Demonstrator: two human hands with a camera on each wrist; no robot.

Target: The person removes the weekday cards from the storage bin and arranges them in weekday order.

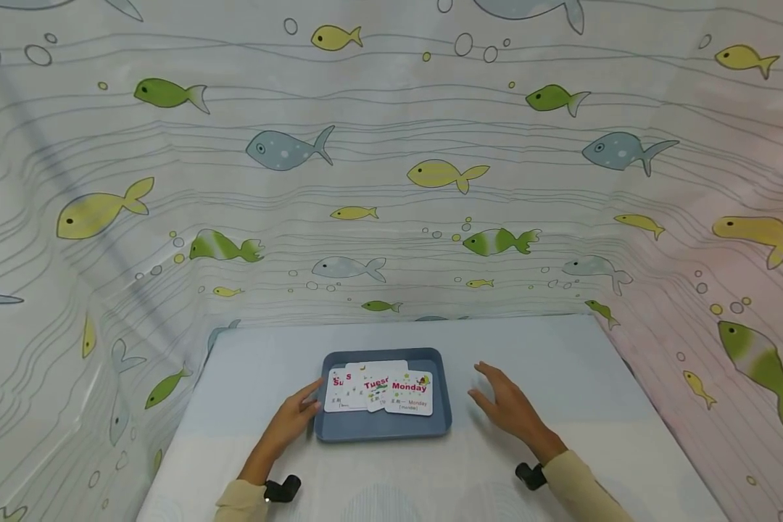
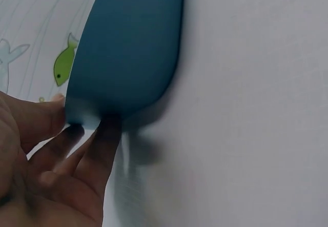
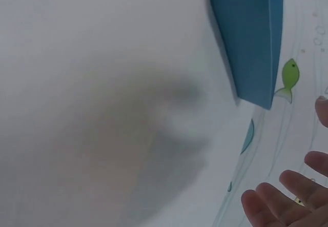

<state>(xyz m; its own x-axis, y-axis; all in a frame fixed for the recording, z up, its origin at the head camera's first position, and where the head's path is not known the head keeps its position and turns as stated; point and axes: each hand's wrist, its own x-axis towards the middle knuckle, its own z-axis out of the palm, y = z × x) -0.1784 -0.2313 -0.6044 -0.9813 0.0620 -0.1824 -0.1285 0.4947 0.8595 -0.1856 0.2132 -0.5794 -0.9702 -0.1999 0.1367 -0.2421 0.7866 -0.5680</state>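
Observation:
A blue-grey rectangular tray [image 1: 383, 437] lies on the table with several white day-of-the-week cards [image 1: 409, 395] fanned inside it. "Monday" reads in full on the rightmost card, while the others partly cover one another. My left hand [image 1: 291, 420] is at the tray's left edge. In the left wrist view, that hand's thumb [image 2: 43, 117] is at the rim and its fingers [image 2: 100, 155] press against the outer wall, pinching the tray side. To the right of the tray, apart from it, my right hand [image 1: 510, 407] hovers with fingers spread and holds nothing.
A pale cloth covers the table [image 1: 528, 348]. Behind it and at both sides hangs a sheet [image 1: 391, 109] printed with fish and wavy lines. Each wrist wears a small black camera, one on the left [image 1: 283, 489] and one on the right [image 1: 531, 476].

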